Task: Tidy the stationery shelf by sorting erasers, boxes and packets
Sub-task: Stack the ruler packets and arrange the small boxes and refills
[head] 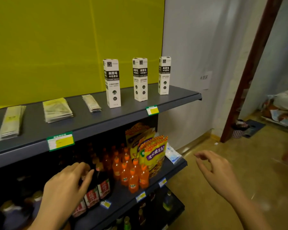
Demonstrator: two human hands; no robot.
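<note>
On the grey top shelf (93, 125) three tall white-and-black refill boxes stand upright in a row: left box (112, 83), middle box (140, 79), right box (164, 75). To their left lie three stacks of flat clear packets: a narrow stack (91, 103), a wide stack (57, 109) and a long stack (11, 122) at the far left. My left hand (65, 185) hovers below the shelf in front of the bottles, fingers loosely bent, holding nothing. My right hand (214, 170) hangs in the air to the right of the shelves, fingers relaxed and empty.
The lower shelf (156, 185) holds dark sauce bottles (103, 183), small orange soda bottles (133, 171) and yellow snack bags (154, 156). Green and yellow price tags (60, 141) sit on the top shelf's front edge. A white wall and a doorway lie to the right.
</note>
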